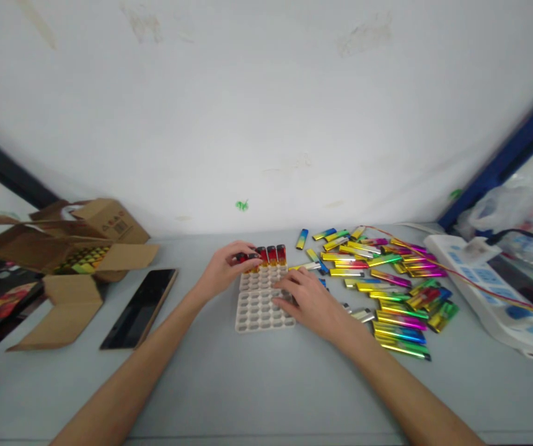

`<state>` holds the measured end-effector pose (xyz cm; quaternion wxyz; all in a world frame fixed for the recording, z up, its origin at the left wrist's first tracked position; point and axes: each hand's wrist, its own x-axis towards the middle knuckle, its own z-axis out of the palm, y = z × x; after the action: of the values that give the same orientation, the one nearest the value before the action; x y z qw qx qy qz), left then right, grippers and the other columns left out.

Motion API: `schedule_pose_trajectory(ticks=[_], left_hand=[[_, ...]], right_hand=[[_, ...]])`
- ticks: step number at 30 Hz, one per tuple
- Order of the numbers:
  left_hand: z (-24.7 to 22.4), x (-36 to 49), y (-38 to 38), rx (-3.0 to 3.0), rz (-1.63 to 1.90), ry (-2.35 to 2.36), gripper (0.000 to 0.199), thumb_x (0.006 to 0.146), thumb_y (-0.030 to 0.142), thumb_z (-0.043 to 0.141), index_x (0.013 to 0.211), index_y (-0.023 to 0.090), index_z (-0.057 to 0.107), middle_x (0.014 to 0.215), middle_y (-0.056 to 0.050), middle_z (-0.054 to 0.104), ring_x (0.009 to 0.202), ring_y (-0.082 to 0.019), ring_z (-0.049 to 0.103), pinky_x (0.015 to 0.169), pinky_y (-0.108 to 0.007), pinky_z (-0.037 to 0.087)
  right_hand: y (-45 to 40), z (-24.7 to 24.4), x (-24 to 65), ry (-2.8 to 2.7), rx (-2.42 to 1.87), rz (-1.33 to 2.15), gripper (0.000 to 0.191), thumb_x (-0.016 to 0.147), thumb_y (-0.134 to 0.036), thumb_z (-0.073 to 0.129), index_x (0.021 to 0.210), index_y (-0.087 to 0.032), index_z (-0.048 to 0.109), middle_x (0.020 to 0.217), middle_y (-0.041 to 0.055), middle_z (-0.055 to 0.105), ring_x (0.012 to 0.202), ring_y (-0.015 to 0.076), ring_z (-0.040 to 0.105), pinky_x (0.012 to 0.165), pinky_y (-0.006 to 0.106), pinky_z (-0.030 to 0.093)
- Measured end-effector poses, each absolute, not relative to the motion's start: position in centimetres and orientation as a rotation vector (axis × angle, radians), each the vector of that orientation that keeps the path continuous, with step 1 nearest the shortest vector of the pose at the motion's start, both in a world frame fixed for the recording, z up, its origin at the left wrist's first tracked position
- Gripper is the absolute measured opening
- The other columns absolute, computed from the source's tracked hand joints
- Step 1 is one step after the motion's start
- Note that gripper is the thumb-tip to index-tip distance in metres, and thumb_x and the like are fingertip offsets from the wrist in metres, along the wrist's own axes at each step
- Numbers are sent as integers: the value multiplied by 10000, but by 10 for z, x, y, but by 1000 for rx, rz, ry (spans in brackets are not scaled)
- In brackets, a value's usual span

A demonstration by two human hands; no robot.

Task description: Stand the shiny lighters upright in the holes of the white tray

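Note:
A pale plastic tray (265, 327) with rows of slots lies in front of me on the table. Several red-and-orange lighters (272, 255) stand upright along its far row. My left hand (224, 266) is at the left end of that row, with thumb and fingers closed around a lighter there; the fingers partly hide it. Over the tray's right side is my right hand (312, 305), its fingers bent and spread, the tips close to the slots. Nothing shows between them. Many loose lighters (394, 308) with shiny gold, green, pink and blue wraps lie to its right.
A white power strip (494, 291) with a red and yellow wire is at the right, beside plastic bags (517, 217). On the left are a dark phone (140, 308) and an open cardboard box (127, 255) holding more lighters. A white wall (266, 124) closes off the back.

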<state>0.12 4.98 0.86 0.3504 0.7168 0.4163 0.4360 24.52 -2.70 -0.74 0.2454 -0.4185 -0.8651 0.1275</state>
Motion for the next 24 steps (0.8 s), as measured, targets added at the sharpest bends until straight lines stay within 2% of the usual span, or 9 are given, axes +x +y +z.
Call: schedule_pose_trajectory(ticks=[8, 18, 24], left_hand=[[-3, 4, 51, 1678, 1231, 1022, 252, 751, 413, 870, 840, 185, 812, 1056, -106, 770, 1010, -237, 707, 933, -384, 564], [-8, 13, 44, 1665, 1333, 1025, 213, 787, 386, 853, 880, 195, 837, 1184, -128, 725, 1122, -259, 678, 972, -385, 554], [-12, 16, 41, 1684, 1364, 1028, 194, 812, 367, 836, 923, 208, 846, 1184, -122, 731, 1105, -249, 688, 1002, -391, 548]], right_hand=[[-27, -9, 246, -2344, -1137, 368, 246, 991, -306, 678, 1191, -170, 719, 1144, 123, 688, 1142, 302, 604, 1023, 494, 513], [-26, -11, 247, -2354, -1125, 349, 250, 994, -305, 672, 1202, -175, 724, 1121, 124, 695, 1120, 292, 611, 1011, 483, 519], [-26, -9, 247, -2359, -1131, 367, 244, 991, -300, 676, 1197, -179, 726, 1129, 115, 695, 1132, 295, 610, 1022, 481, 517]])
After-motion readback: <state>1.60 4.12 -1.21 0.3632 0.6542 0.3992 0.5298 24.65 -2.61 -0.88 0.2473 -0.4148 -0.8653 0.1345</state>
